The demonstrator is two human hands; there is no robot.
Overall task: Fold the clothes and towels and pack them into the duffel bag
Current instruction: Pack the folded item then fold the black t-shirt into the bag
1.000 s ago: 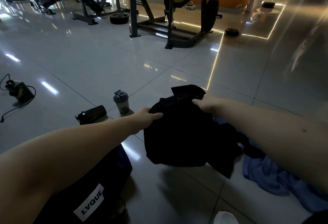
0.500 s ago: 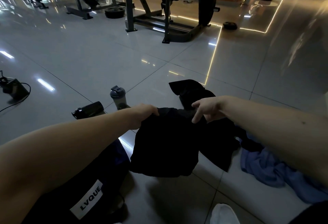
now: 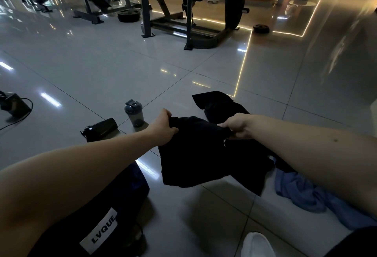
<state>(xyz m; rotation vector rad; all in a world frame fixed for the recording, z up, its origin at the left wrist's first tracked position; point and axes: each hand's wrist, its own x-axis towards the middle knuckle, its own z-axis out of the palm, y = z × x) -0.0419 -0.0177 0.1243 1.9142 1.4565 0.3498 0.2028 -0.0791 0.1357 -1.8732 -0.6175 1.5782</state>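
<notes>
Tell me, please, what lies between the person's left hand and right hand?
In the head view, the top edge of the black garment spans from the left hand to the right hand; each grips it, the rest hanging down.

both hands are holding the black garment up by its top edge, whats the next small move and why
Probably lower the black cloth garment flat onto the glossy tiled floor so it can be folded. The left hand and right hand grip its top edge, and it hangs loose and unfolded; the dark fabric duffel bag sits beside it.
</notes>
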